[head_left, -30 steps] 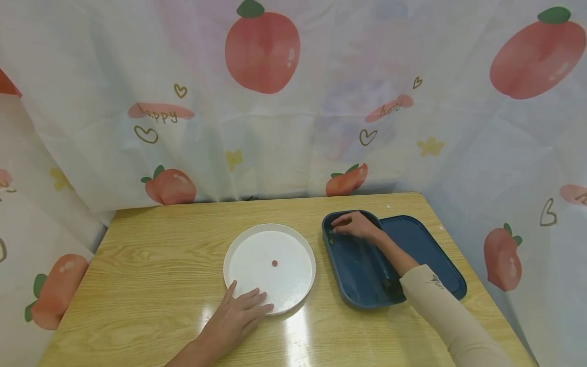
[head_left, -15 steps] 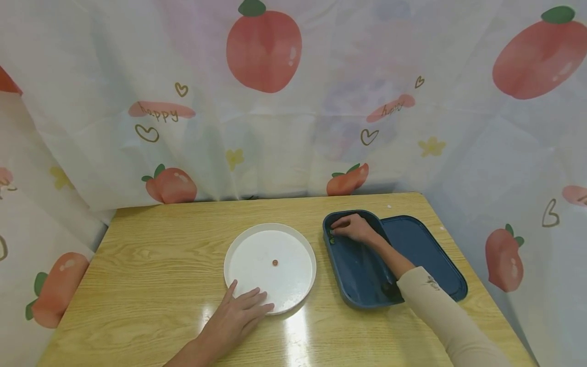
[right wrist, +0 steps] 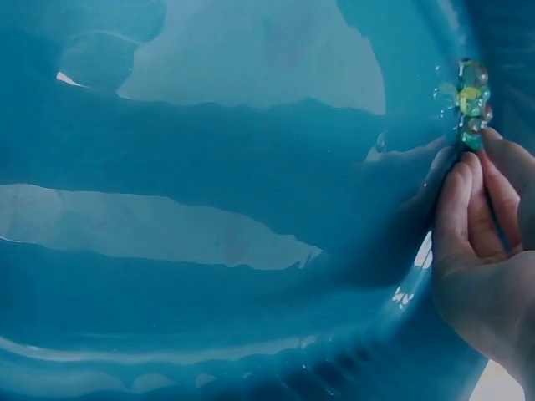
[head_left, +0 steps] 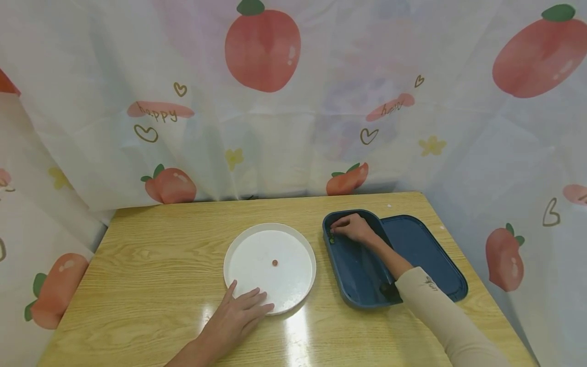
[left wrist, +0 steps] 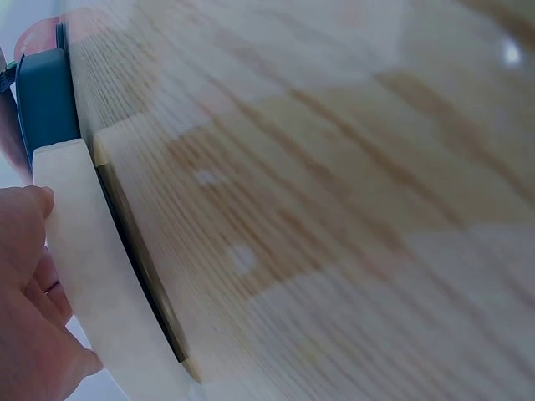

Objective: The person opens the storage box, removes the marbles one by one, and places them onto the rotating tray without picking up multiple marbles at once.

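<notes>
My left hand (head_left: 240, 315) lies with spread fingers over the near left rim of a round white tray (head_left: 297, 284). A small reddish-brown bead (head_left: 274, 263) sits near the tray's middle. In the left wrist view the fingertips rest at the top edge of the tray's side wall (left wrist: 96, 259). My right hand (head_left: 355, 227) reaches into the far end of a deep blue box (head_left: 355, 270). In the right wrist view, several translucent coloured beads (right wrist: 471, 98) form a row along the box's wall, and the thumb and fingers pinch the greenish bead (right wrist: 473, 142) at the row's end.
A flat blue lid (head_left: 415, 242) lies partly behind the box, on its right. Everything stands on a wood-grain table (head_left: 160, 255). A fruit-print curtain (head_left: 284, 142) hangs along the table's back edge and at both sides.
My right hand has shifted only slightly at the beads, and its sleeve has moved a little left. The left hand and the tray stay in place.
</notes>
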Demonstrator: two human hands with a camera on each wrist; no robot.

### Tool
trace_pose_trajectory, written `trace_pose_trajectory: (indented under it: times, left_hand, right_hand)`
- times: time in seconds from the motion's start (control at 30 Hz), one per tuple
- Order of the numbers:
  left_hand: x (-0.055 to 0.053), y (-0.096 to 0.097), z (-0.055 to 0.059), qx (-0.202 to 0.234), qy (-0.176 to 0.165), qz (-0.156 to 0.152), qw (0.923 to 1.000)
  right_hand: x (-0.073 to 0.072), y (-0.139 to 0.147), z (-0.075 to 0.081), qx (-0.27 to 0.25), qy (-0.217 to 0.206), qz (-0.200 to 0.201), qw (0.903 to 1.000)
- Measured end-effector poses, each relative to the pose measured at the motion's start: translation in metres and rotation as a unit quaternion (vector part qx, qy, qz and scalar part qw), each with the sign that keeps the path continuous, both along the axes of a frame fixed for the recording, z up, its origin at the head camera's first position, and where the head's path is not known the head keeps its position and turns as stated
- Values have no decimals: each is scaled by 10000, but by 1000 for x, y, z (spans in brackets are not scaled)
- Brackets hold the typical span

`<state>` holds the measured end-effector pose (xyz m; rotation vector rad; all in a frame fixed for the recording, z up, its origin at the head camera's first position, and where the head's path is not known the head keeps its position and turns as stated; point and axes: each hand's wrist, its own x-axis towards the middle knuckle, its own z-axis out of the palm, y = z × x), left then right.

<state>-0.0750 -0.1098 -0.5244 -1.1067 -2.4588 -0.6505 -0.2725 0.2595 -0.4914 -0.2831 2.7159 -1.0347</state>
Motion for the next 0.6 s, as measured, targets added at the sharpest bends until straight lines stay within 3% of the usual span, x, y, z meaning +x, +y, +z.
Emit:
trace_pose_trajectory:
  times: [0.6]
  left_hand:
    - [1, 1, 2, 63, 7, -23, 10000]
  right_hand:
    - [0, 1, 1, 68, 187, 117, 9997]
